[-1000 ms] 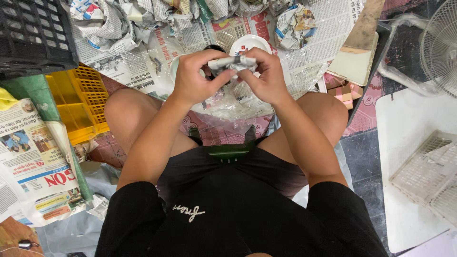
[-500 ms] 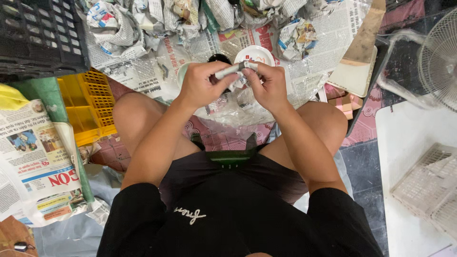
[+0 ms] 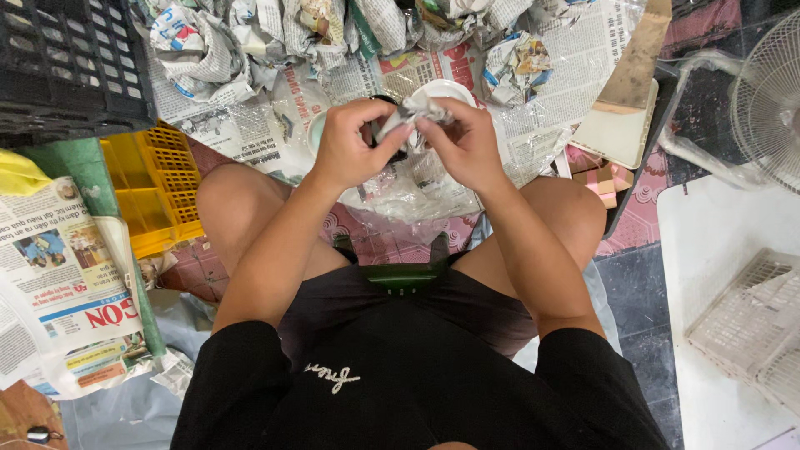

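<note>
Both hands meet above the knees over a small bundle of crumpled newspaper [image 3: 414, 108]. The left hand [image 3: 350, 143] has its fingers closed on the bundle's left end, and the right hand [image 3: 464, 143] pinches its right end between thumb and fingertips. The bundle hangs clear of the floor, directly above a white bowl [image 3: 450, 90] that sits on spread newspaper. What the paper wraps cannot be made out.

As a judgement, the grip looks light and the paper thin: a hard tug could tear it, or the bundle could slip and fall onto the bowl below. A sheet of clear plastic [image 3: 404, 187] lies under the wrists and could snag the fingers.

Around the person, a row of newspaper-wrapped lumps [image 3: 275, 29] lines the far edge. A black crate [image 3: 67, 62] and a yellow crate [image 3: 154, 187] crowd the left side. A white fan [image 3: 771, 100] and a white basket [image 3: 750, 325] stand to the right, well apart from the hands.
</note>
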